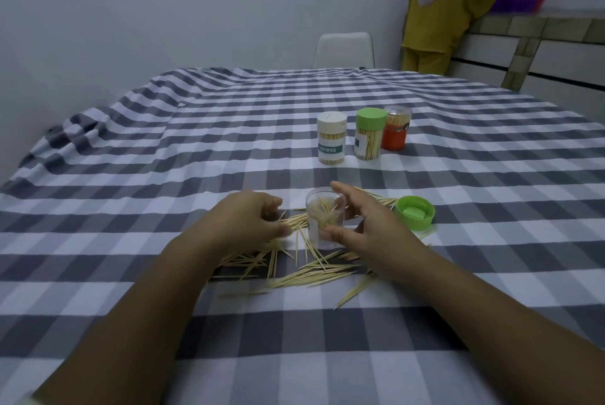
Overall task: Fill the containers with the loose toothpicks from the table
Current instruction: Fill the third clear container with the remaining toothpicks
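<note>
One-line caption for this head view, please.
Right hand steadies an open clear jar while the left hand gathers loose toothpicks; green lid beside it.

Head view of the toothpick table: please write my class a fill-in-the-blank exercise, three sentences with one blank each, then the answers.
1. The right hand grips the clear open container, which holds some ____.
2. The loose green lid lies on the checked cloth to the ____ of the open container.
3. Of the three closed containers farther back, the white-lidded container stands on the left, the green-lidded container in the middle, and the one on the right has a label coloured ____.

Answers: toothpicks; right; orange
</note>
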Tool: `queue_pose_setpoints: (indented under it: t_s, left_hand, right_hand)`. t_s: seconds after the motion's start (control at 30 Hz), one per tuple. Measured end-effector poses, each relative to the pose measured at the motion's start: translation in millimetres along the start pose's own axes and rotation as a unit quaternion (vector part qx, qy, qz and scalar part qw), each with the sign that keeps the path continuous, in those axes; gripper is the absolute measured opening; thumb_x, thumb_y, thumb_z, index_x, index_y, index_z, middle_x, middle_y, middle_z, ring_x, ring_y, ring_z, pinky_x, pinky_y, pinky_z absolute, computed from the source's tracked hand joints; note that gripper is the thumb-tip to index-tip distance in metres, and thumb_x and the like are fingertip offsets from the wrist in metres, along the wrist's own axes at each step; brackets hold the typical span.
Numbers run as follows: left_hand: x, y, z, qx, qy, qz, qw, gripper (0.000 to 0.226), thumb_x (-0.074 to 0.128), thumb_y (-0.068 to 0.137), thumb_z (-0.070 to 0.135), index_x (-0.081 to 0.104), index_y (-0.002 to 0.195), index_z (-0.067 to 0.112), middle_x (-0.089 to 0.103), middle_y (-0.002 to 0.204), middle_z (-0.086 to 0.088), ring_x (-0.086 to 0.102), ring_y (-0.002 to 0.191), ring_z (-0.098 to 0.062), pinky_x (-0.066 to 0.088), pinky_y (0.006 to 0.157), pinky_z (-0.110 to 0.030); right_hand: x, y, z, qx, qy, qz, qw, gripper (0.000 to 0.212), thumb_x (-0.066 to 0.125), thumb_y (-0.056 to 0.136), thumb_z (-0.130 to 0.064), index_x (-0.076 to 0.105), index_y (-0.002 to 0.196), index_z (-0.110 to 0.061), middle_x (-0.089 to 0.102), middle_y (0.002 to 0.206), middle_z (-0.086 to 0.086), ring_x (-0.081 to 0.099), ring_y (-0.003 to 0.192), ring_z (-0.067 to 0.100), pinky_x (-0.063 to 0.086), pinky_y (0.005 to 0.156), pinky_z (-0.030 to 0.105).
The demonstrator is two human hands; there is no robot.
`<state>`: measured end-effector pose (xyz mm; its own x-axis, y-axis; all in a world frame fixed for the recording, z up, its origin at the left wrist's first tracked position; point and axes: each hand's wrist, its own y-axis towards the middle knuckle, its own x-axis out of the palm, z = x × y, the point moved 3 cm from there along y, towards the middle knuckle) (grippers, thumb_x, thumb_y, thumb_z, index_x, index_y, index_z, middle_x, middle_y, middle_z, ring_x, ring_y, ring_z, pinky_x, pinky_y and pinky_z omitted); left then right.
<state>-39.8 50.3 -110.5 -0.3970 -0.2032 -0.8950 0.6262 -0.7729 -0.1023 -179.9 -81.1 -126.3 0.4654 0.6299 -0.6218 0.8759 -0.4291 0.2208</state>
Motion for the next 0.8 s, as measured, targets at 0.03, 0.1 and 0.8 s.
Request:
queue_pose_setpoints:
  t_s: [0.03, 0.1, 0.8]
  left_hand:
    - [2, 0, 2, -0.005, 0.044, -0.006, 0.999, 0.062, 0.067, 0.084, 0.04, 0.045, 0.139, 0.024, 0.057, 0.132, 0.005, 0.053, 0.115, -0.01, 0.04, 0.093, -0.025]
    - [2, 0, 7, -0.007, 0.114, 0.0, 0.993, 0.053, 0.065, 0.086, 0.037, 0.051, 0.135, 0.023, 0.057, 0.131, 0.002, 0.052, 0.118, -0.017, 0.041, 0.096, -0.029]
    - [-9, -1, 8, 0.029, -0.376, 0.197, 0.905, 0.023, 0.065, 0.086, 0.006, 0.07, 0.099, 0.024, 0.072, 0.084, 0.009, 0.068, 0.086, -0.011, 0.054, 0.084, -0.028]
  right_hand:
    - [0, 0, 0, 0.0, -0.001, 0.0, 1.0, 0.07, 0.069, 0.083, -0.028, 0.033, 0.142, -0.03, 0.043, 0.11, -0.013, 0.045, 0.069, -0.008, 0.036, 0.067, 0.005]
    - [0, 0, -1, 0.0, -0.006, -0.001, 1.0, 0.07, 0.069, 0.083, -0.028, 0.032, 0.143, -0.03, 0.042, 0.111, -0.013, 0.043, 0.069, -0.009, 0.034, 0.067, 0.003]
    - [0, -1, -2, 0.01, -0.003, -0.007, 1.0, 0.072, 0.069, 0.083, -0.029, 0.03, 0.143, -0.031, 0.041, 0.111, -0.014, 0.046, 0.08, -0.003, 0.037, 0.081, 0.018]
